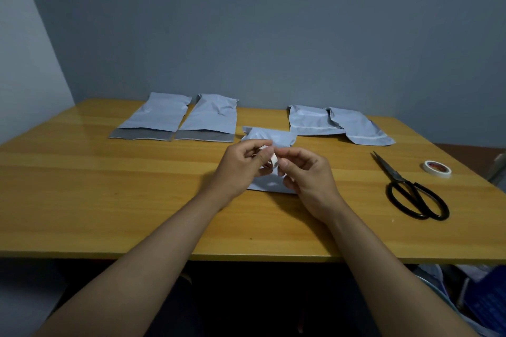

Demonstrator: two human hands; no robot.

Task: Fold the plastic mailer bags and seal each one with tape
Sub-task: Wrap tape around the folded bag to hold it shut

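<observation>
A folded grey mailer bag lies in the middle of the wooden table, partly hidden behind my hands. My left hand and my right hand meet just above it and pinch a short white strip of tape between their fingertips. Two unfolded mailer bags lie at the back left with their flaps open. Two folded mailer bags lie at the back right, overlapping each other.
Black scissors lie shut on the right of the table. A white tape roll sits beyond them near the right edge. A grey wall stands behind the table. Bags or cloth lie on the floor at the lower right.
</observation>
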